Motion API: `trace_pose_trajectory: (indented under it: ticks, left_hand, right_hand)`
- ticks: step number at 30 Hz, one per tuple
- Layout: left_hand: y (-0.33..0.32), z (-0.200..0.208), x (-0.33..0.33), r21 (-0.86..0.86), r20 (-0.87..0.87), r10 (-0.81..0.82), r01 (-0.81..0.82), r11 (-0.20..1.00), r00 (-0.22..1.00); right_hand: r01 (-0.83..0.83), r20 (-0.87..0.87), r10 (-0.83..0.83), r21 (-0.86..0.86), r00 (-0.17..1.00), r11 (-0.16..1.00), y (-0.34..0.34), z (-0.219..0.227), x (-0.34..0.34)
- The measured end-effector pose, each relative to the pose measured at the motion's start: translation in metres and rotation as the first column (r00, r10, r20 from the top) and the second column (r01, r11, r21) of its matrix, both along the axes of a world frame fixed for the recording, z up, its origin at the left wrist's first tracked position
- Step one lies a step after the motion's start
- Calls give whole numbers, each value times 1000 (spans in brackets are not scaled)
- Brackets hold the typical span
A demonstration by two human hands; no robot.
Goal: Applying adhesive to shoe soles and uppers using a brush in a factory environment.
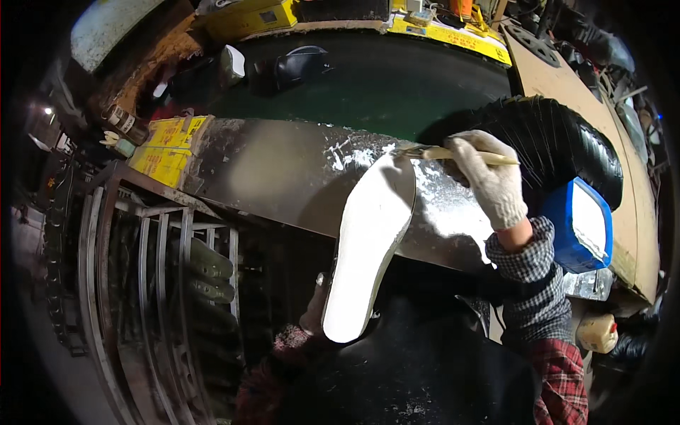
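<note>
A long shoe sole (pixel 368 241), its upward face coated white, slants across the middle, toe toward the far side and heel toward me. My left hand (pixel 314 308), partly in shadow, grips it from the left side near the heel; most of its fingers are hidden underneath. In a white knit glove, my right hand (pixel 489 173) is closed around the pale handle of a brush (pixel 439 153). The bristles touch the toe edge of the sole. Close to my right forearm, a blue tub (pixel 559 227) holds white paste.
A metal bench plate (pixel 273 166), smeared white, lies under the toe. Beyond it runs a dark green belt (pixel 397 78) bearing several shoe pieces. A black ribbed duct (pixel 552 134) bends behind my right hand. Metal racks (pixel 145 283) stand at left. A yellowish bottle (pixel 597 333) sits at lower right.
</note>
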State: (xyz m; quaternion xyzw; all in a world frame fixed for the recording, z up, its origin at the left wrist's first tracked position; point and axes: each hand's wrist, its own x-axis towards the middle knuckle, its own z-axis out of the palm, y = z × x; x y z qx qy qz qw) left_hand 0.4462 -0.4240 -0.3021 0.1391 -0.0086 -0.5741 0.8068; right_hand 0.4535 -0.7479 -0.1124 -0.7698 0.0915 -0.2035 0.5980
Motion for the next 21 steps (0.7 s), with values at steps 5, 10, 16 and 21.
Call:
trace_pose_trajectory:
  ticks: [5,10,16,21]
  left_hand:
    - [-11,17,4,-184,-37,-56,49,982,998]
    - [-22,43,4,-199,-264,-18,-36,979,964]
    - [-35,73,-1,131,77,178,-186,974,981]
    - [-36,47,4,-272,-131,75,-109,956,988]
  right_hand:
    - [-447,15,604,-659,797,605,43,41,-22]
    - [-407,51,404,160,913,899,47,24,-32]
    - [-600,81,628,-223,774,769,56,17,-90]
    - [-531,73,566,-264,821,805,62,8,-98]
